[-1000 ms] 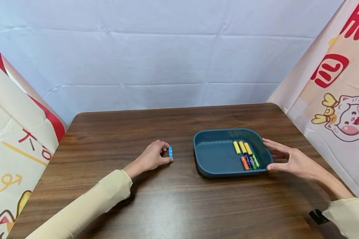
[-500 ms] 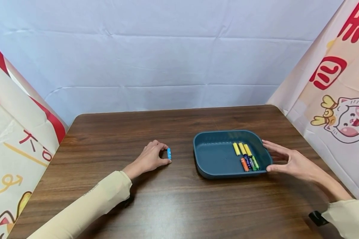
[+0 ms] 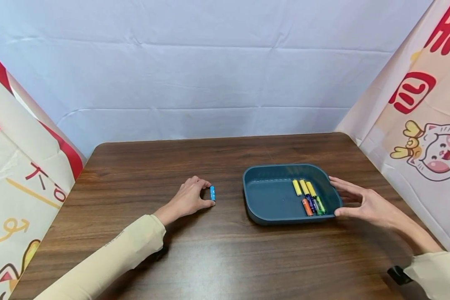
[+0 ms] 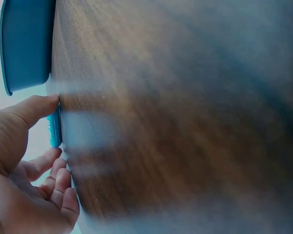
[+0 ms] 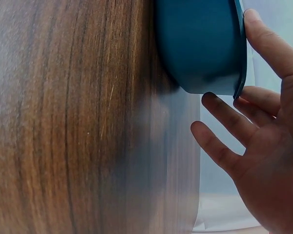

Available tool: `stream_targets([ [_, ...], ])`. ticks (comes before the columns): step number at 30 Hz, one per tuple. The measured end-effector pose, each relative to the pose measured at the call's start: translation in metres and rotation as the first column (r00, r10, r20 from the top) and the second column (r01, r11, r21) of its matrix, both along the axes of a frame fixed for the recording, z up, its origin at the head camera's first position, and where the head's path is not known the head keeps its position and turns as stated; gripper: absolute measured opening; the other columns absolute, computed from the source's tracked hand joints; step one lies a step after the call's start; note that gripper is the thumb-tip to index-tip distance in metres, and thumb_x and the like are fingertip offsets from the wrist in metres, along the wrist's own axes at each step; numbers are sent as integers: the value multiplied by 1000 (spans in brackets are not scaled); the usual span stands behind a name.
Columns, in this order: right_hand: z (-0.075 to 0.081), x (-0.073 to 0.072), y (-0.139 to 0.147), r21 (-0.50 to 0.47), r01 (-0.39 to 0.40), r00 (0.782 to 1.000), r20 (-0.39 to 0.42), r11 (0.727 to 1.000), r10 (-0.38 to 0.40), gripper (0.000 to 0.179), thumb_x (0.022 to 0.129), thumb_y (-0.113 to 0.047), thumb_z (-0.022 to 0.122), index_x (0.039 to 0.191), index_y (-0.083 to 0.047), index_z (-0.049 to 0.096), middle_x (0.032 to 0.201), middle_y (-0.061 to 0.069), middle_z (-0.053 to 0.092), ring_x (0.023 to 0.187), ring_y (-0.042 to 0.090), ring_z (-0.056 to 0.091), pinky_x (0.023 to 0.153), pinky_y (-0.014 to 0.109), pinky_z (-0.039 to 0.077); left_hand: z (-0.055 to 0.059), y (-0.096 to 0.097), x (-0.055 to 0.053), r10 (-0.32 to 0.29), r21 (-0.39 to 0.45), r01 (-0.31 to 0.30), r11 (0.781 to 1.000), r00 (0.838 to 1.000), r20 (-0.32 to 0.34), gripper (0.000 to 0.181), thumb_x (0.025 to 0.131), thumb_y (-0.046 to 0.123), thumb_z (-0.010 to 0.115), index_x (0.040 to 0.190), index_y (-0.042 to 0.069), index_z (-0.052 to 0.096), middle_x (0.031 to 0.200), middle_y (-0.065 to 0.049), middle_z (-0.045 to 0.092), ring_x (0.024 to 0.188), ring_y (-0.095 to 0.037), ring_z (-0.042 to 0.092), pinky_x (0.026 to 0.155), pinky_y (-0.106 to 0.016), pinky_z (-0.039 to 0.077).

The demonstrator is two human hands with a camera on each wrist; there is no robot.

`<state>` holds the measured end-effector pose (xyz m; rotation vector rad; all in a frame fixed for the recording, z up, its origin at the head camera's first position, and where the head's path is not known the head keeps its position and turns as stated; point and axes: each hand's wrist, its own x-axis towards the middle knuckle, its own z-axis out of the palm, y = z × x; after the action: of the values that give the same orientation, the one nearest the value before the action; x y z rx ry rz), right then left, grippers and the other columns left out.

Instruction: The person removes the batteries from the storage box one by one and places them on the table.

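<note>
In the head view, my left hand (image 3: 188,197) pinches a small blue battery (image 3: 212,193) by its two ends, between thumb and index finger, at the table's middle. The left wrist view has the same battery (image 4: 55,129) low at the table surface, the other fingers curled below it. A dark blue tray (image 3: 273,202) stands to the right. Inside lie three yellow batteries (image 3: 303,187), an orange battery (image 3: 307,207), and dark blue and green batteries (image 3: 320,205). My right hand (image 3: 367,206) touches the tray's right end with spread, mostly straight fingers (image 5: 232,122) and the thumb at the rim.
The brown wooden table (image 3: 210,258) has a white cloth (image 3: 210,75) hung behind it. Printed curtains (image 3: 431,125) hang at both sides. A black object (image 3: 399,275) shows by the right sleeve.
The left hand and the blue battery have shifted very slightly left since one second ago. Tray and right hand stay where they were; the head view has tilted a little.
</note>
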<state>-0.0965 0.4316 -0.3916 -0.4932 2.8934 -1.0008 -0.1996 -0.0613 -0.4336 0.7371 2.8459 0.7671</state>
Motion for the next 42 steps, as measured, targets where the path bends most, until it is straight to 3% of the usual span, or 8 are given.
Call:
stream_targets([
  [6, 0, 1, 1, -9, -7, 1000, 4, 1000, 7, 88, 87, -14, 86, 161, -11, 38, 154, 25, 46, 117, -14, 51, 88, 17, 51, 1, 0, 0, 3, 1, -3, 1000, 1000, 9, 55, 85, 32, 87, 129, 5, 67, 116, -9, 60, 112, -28, 54, 96, -48, 42],
  [11, 0, 1, 1, -10, -10, 1000, 2, 1000, 10, 88, 86, -13, 86, 161, -12, 38, 154, 25, 45, 117, -14, 51, 87, 17, 51, 7, -1, 1, -4, 52, 2, 999, 999, 42, 60, 87, 34, 85, 134, 3, 64, 120, -10, 60, 112, -28, 54, 98, -48, 42],
  [19, 1, 1, 2, 8, -3, 1000, 15, 1000, 3, 90, 87, -15, 86, 162, -13, 36, 155, 23, 45, 117, -15, 50, 87, 16, 50, 43, 9, 4, -38, 187, 22, 982, 996, 83, 63, 94, 37, 78, 144, 5, 56, 132, -14, 56, 116, -28, 54, 98, -46, 46],
  [25, 2, 0, 1, 3, -5, 1000, 22, 1000, 4, 92, 85, -16, 88, 161, -13, 37, 156, 25, 44, 116, -14, 50, 87, 17, 50, 71, 48, 11, -95, 263, 69, 962, 992, 87, 57, 98, 34, 74, 145, 9, 56, 138, -10, 55, 122, -25, 55, 101, -42, 48],
  [31, 2, 2, 3, 29, 16, 1000, 21, 999, -17, 93, 85, -20, 88, 162, -15, 36, 156, 23, 44, 117, -10, 52, 87, 20, 52, 81, 99, 13, -198, 290, 164, 943, 976, 92, 54, 99, 32, 73, 144, 8, 55, 135, -10, 57, 120, -23, 56, 100, -36, 48],
  [35, 1, 1, 3, 40, 27, 999, 24, 999, -28, 93, 85, -22, 88, 162, -16, 36, 157, 21, 44, 121, 10, 59, 88, 22, 53, 77, 132, 9, -245, 307, 201, 930, 963, 110, 54, 100, 32, 71, 145, 7, 55, 134, -10, 59, 119, -21, 57, 99, -32, 48],
  [38, 2, 1, 2, 45, 23, 999, 25, 999, -25, 94, 85, -23, 88, 162, -16, 36, 157, 21, 45, 122, 31, 61, 89, 33, 57, 68, 155, 5, -255, 329, 195, 924, 955, 149, 52, 101, 31, 70, 145, 7, 55, 133, -10, 61, 116, -18, 58, 96, -28, 49],
  [42, 2, 2, 2, 47, 23, 999, 30, 999, -24, 93, 85, -23, 88, 162, -15, 36, 156, 22, 45, 122, 39, 61, 89, 36, 58, 58, 186, 5, -251, 357, 163, 920, 944, 214, 50, 101, 30, 70, 144, 7, 57, 130, -9, 63, 110, -14, 59, 90, -25, 50],
])
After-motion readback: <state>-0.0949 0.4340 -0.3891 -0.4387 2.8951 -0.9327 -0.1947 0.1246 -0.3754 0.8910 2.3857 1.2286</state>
